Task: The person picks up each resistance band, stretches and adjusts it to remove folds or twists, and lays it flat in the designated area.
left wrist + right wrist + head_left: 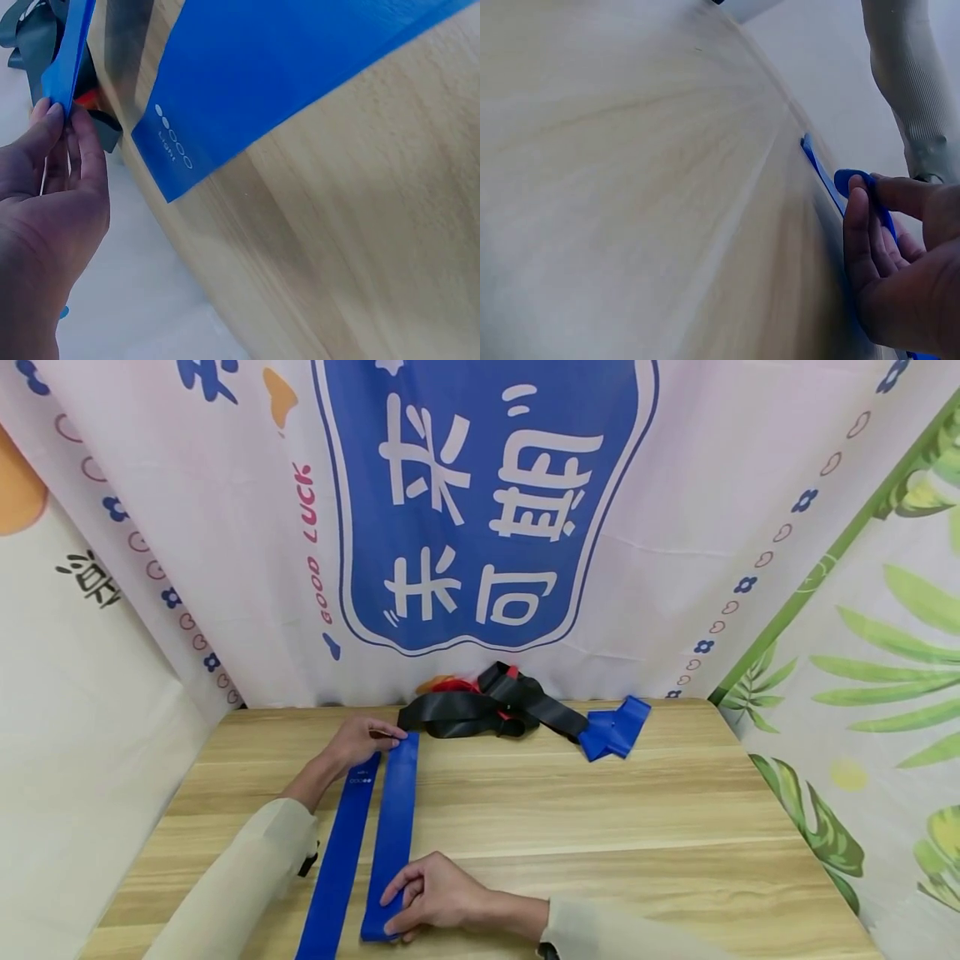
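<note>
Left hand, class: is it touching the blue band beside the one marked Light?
Touching. The left wrist view shows the left hand pinching that blue band between thumb and fingers.

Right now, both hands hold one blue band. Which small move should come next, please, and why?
I would probably lower the held band onto the table beside the printed band. The left hand pinches its far end, the right hand its near end, and both ends look lifted in the wrist views, while the printed band lies flat to the left.
</note>
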`<control>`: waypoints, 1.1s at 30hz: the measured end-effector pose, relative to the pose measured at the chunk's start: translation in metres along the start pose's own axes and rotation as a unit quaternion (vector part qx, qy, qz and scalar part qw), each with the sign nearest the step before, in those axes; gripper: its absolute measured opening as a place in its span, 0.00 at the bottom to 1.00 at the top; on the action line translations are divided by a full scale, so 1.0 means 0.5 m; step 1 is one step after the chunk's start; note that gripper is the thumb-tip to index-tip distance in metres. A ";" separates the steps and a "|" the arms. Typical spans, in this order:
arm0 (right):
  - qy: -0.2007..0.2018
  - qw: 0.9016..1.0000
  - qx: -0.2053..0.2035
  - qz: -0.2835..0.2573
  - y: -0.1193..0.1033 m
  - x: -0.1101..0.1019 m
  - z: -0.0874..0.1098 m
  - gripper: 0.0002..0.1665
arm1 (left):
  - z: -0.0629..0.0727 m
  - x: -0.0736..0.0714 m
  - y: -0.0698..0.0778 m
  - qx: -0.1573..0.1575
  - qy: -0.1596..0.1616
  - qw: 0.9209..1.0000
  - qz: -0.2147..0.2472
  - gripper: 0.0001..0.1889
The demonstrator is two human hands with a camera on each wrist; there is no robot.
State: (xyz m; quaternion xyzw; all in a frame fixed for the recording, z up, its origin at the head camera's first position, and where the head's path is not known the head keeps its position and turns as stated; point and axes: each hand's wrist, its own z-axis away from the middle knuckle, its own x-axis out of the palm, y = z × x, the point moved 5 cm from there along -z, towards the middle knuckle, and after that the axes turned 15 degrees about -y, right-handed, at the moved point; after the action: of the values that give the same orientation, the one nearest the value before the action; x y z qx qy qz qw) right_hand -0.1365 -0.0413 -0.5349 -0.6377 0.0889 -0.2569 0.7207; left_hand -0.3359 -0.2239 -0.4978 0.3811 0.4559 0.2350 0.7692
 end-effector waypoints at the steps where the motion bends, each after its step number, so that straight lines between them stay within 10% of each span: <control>1: 0.001 1.000 0.003 -0.001 0.000 0.004 -0.003 0.13 | 0.000 0.000 -0.002 -0.001 -0.003 1.000 -0.005 0.10; 33: 0.009 0.995 0.052 0.079 -0.004 0.048 -0.037 0.11 | -0.002 0.009 -0.045 0.044 -0.004 0.996 -0.079 0.11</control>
State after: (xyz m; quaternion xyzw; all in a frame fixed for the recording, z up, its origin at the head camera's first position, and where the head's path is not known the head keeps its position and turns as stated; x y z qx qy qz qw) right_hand -0.1249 -0.0694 -0.5312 -0.5880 0.1326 -0.2090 0.7701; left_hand -0.3343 -0.2340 -0.5185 0.3784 0.4913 0.1518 0.7697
